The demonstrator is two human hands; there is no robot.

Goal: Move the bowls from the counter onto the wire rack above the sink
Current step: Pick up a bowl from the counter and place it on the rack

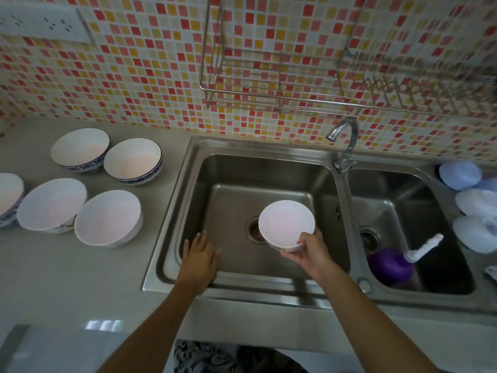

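Observation:
My right hand (313, 251) grips a white bowl (285, 223) by its near rim, holding it upright over the left sink basin (228, 200). Empty, with fingers spread, my left hand (200, 255) hovers over the basin's near left corner. Several white bowls with blue patterns stand on the counter to the left: two at the back (80, 148) (132, 160) and three nearer (8, 193) (51, 204) (107, 218). The wire rack (269, 87) hangs on the tiled wall above the sink, and nothing sits on its left section.
A chrome tap (345, 141) stands between the two basins, under the rack. The right basin holds a purple bottle (390, 263) with a white pump. Pale lidded containers (473, 208) sit at the far right. Wall sockets (45, 22) are at upper left.

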